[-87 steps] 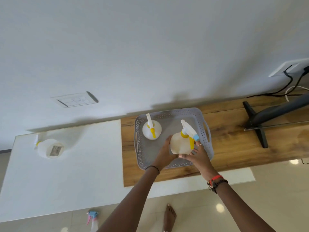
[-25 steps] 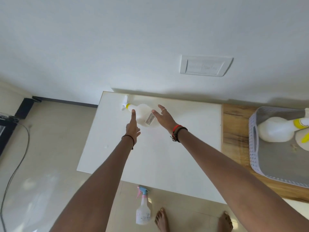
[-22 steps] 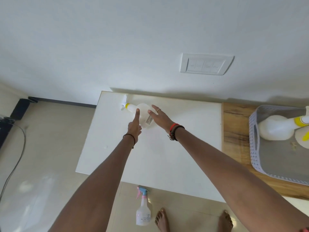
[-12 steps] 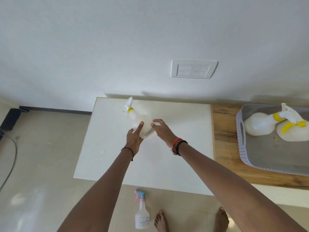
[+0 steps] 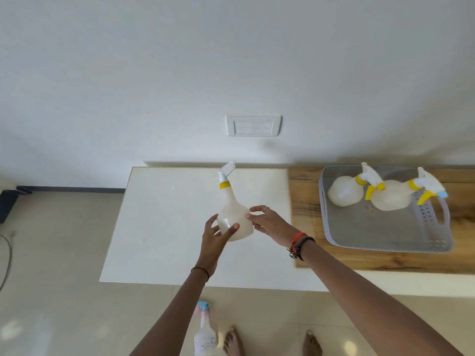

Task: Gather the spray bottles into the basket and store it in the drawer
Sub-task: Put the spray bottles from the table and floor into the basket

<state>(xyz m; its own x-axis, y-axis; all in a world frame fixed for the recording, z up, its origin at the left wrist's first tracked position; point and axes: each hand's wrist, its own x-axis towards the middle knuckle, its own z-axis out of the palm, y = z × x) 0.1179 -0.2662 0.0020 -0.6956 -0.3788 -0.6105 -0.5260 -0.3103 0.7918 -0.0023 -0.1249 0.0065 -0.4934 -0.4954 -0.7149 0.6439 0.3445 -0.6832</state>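
A white spray bottle [image 5: 232,214] with a yellow collar is held upright above the white counter [image 5: 164,227]. My left hand [image 5: 214,236] grips its lower left side and my right hand [image 5: 268,222] grips its right side. At the right, a grey perforated basket [image 5: 380,235] sits on the wooden top [image 5: 303,201] and holds two white spray bottles with yellow triggers, one at the left [image 5: 344,191] and one at the right [image 5: 390,195]. A small clear bottle with a blue and pink sprayer [image 5: 204,330] stands on the floor near my feet.
A switch plate [image 5: 253,125] is on the white wall behind the counter. A black cable [image 5: 6,260] and a dark stand [image 5: 7,204] are on the tiled floor at the left. My bare feet [image 5: 272,343] are below the counter edge.
Both hands have closed on the bottle and lifted it upright off the counter, toward me and rightward. The view has shifted so more of the basket shows.
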